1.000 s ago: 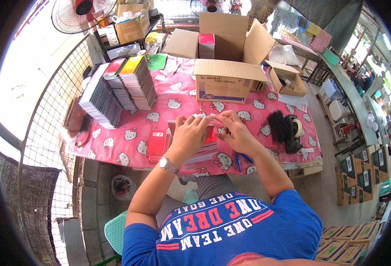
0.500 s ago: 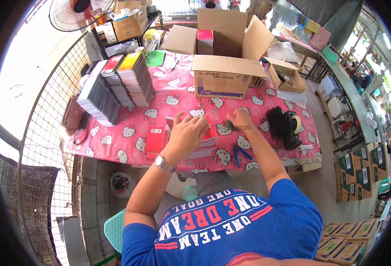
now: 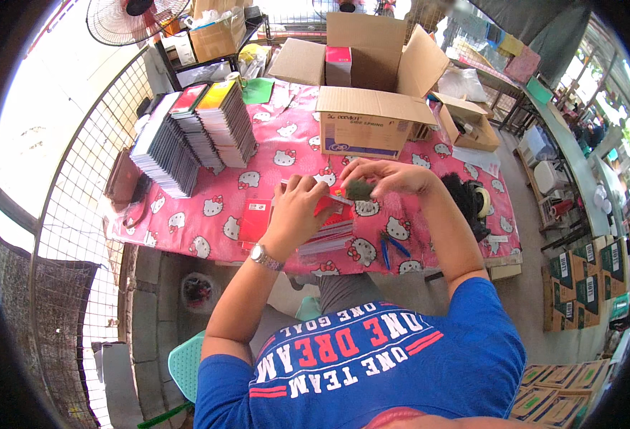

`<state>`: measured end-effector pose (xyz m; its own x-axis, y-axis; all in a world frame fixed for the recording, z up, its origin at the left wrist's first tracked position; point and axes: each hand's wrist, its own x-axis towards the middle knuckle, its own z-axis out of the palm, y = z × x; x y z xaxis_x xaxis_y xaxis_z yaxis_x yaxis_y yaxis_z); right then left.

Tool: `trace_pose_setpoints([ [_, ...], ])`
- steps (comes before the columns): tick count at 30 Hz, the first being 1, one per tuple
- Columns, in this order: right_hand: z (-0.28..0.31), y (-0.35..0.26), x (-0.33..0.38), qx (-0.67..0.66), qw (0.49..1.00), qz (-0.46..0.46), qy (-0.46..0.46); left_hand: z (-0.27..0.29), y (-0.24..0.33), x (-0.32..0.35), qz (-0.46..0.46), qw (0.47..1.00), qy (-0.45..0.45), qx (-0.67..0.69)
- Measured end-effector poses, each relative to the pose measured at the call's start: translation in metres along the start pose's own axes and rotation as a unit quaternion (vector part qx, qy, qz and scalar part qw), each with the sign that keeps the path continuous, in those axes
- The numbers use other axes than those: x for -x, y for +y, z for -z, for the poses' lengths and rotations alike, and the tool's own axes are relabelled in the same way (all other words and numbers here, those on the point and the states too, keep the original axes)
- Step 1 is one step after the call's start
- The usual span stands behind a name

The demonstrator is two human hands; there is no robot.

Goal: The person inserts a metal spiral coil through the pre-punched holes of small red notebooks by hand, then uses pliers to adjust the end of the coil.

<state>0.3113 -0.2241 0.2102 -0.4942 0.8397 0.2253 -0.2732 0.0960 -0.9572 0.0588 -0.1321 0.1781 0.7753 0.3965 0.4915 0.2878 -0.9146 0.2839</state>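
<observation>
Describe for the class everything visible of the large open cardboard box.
The open cardboard box is brown, with dark handwriting and a blue-purple band on its near wall. It stands upright toward the far side of the pink table cover. The far flap stands up, the left flap and right flap splay outward, and the near flap slopes toward the person. Inside, at left, a red-topped stack shows. The left hand and right hand do not appear to touch it.

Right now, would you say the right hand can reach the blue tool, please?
Probably yes: the blue tool lies uncovered on the pink tablecloth, though the right hand may first need to release the dark green item it holds.
</observation>
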Motion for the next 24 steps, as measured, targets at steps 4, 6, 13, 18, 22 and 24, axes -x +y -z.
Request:
trace_pose_setpoints([
  [4, 0.004, -0.006, 0.000, 0.133, 0.985, -0.097, 0.060, 0.000, -0.002, -0.004, -0.001, 0.999, -0.015, 0.037],
  [6, 0.004, -0.008, -0.003, 0.214, 0.971, -0.102, 0.023, 0.002, -0.004, -0.004, 0.004, 0.999, -0.015, 0.043],
  [13, 0.005, -0.011, -0.015, 0.166, 0.984, -0.047, 0.033, 0.011, -0.020, -0.001, 0.024, 0.991, 0.000, 0.134],
  [18, 0.005, -0.006, -0.023, 0.027, 0.999, -0.013, 0.016, 0.012, -0.035, 0.000, 0.051, 0.984, -0.003, 0.172],
  [22, 0.009, -0.004, -0.017, -0.098, 0.994, -0.036, 0.043, 0.013, -0.034, 0.005, 0.032, 0.988, 0.016, 0.153],
  [24, 0.010, -0.003, -0.017, -0.142, 0.989, -0.021, 0.036, 0.016, -0.030, 0.006, 0.066, 0.995, 0.032, 0.072],
])
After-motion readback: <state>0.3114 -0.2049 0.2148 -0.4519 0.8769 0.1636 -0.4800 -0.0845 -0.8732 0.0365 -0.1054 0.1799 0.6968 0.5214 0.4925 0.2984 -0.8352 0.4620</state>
